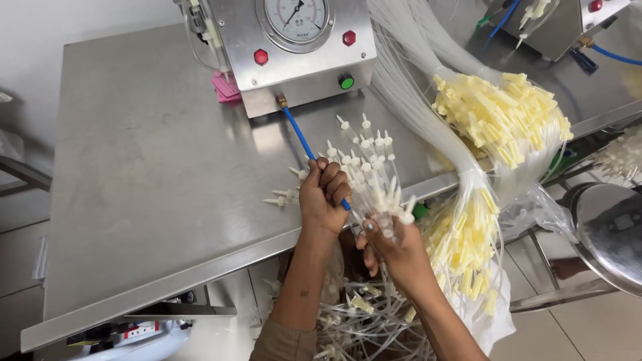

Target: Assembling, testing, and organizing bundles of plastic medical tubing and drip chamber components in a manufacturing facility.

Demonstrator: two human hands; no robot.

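- Below, a loose heap of tubes (361,321) hangs under both wrists.
- Right hand (394,251) is closed on a bunch of clear tubes (374,180), whose white tips fan up and away from the grip.
- Left hand (323,197) is clenched around the same bunch, just left of the right hand, at the steel table (147,174) edge.
- Blue hose (304,144) runs from behind the left fingers up to the gauge box (294,47).
- Yellow-tipped bundle (501,120) lies right of the grip, further back.
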